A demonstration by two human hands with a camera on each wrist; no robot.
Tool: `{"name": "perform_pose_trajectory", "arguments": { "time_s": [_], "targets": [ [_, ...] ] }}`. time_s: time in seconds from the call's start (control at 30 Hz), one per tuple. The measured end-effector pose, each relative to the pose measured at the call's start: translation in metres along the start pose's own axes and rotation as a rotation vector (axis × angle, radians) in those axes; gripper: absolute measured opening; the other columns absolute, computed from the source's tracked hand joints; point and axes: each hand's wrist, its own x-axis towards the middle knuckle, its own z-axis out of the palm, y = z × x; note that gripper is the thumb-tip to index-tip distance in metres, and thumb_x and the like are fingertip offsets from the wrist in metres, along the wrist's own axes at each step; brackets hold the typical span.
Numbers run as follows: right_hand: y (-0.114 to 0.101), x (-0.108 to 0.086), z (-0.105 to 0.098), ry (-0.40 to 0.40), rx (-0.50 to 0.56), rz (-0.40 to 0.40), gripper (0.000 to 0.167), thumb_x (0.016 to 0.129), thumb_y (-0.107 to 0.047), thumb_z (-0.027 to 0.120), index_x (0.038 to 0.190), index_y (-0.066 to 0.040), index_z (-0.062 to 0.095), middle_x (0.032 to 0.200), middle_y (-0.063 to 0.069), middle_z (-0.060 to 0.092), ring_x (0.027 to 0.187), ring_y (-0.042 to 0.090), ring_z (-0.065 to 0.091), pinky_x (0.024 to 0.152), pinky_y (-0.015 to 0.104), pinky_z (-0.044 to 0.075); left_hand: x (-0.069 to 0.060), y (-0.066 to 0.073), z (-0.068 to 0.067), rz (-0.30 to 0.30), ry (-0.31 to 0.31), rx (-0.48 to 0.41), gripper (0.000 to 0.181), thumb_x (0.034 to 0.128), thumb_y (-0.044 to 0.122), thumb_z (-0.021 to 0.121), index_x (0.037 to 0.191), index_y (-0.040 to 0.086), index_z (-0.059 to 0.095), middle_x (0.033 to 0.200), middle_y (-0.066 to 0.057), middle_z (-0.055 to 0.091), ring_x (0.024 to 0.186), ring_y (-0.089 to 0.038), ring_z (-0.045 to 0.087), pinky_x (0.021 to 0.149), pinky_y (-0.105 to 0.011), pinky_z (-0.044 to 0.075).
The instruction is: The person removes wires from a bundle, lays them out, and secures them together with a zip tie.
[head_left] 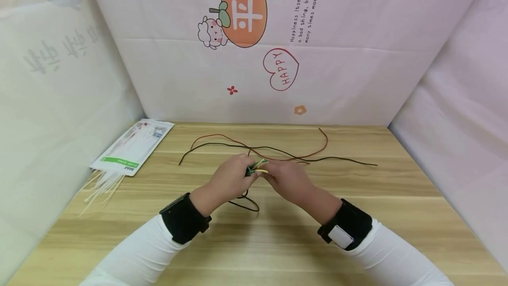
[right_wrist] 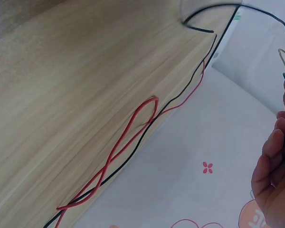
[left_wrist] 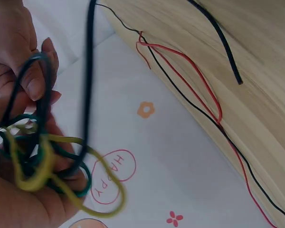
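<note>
Both hands meet over the middle of the table. My left hand grips a tangled bundle of wires, with a green wire, a yellow wire and a black wire looping out in the left wrist view. The right hand is close against the bundle, its thumb and fingers curled at the wires; the exact strand they pinch is partly hidden. Below the left hand, a loop of black wire hangs near the tabletop.
Behind the hands, a red wire and a long thin black wire cross on the wooden table. At the left lies a white packet with white cable ties sticking out. Printed white cloth surrounds the table.
</note>
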Motion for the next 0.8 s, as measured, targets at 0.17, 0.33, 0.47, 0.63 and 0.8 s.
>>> {"name": "perform_pose_trajectory", "arguments": {
  "time_s": [0.17, 0.33, 0.47, 0.63, 0.8],
  "targets": [
    [0.001, 0.002, -0.004, -0.015, 0.011, 0.005, 0.026, 0.082, -0.005, 0.075, 0.107, -0.013, 0.072, 0.088, 0.005, 0.071, 0.068, 0.016, 0.064, 0.056, 0.025, 0.048, 0.001, 0.001, 0.001, 0.012, 0.027, 0.072, 0.014, 0.0906, 0.020, 0.069, 0.082, 0.011, 0.063, 0.072, 0.002, 0.050, 0.062, -0.012, 0.043, 0.056, -0.023, 0.035],
    [0.003, 0.008, -0.008, -0.007, -0.032, -0.062, 0.028, 0.079, 0.003, 0.075, 0.103, -0.011, 0.072, 0.085, 0.003, 0.070, 0.073, 0.017, 0.066, 0.058, 0.027, 0.052, 0.001, -0.001, 0.000, 0.038, 0.057, 0.077, 0.010, 0.0912, 0.014, 0.067, 0.084, 0.008, 0.062, 0.064, 0.004, 0.043, 0.056, -0.009, 0.039, 0.053, -0.021, 0.032],
    [0.013, 0.007, -0.011, 0.083, -0.133, -0.108, 0.022, 0.078, 0.006, 0.074, 0.093, -0.010, 0.074, 0.083, 0.002, 0.071, 0.071, 0.016, 0.067, 0.054, 0.028, 0.051, 0.001, -0.005, -0.004, 0.019, 0.039, 0.067, 0.015, 0.0930, 0.013, 0.064, 0.079, 0.010, 0.058, 0.058, 0.006, 0.036, 0.050, -0.007, 0.035, 0.050, -0.020, 0.029],
    [0.027, -0.002, -0.021, 0.189, -0.195, -0.097, 0.024, 0.075, 0.011, 0.072, 0.088, -0.009, 0.075, 0.077, 0.003, 0.070, 0.063, 0.018, 0.064, 0.048, 0.030, 0.049, 0.000, -0.008, -0.009, 0.008, 0.009, 0.048, 0.026, 0.0949, 0.015, 0.062, 0.072, 0.013, 0.051, 0.057, 0.006, 0.034, 0.049, -0.007, 0.031, 0.051, -0.020, 0.027],
    [0.034, -0.011, -0.027, 0.172, -0.196, -0.067, 0.024, 0.075, 0.012, 0.073, 0.089, -0.008, 0.074, 0.077, 0.003, 0.070, 0.066, 0.019, 0.064, 0.052, 0.031, 0.050, -0.004, -0.010, -0.011, 0.012, 0.011, 0.055, 0.025, 0.0941, 0.014, 0.063, 0.072, 0.012, 0.051, 0.058, 0.006, 0.031, 0.050, -0.008, 0.029, 0.051, -0.020, 0.025]
  ]
}}
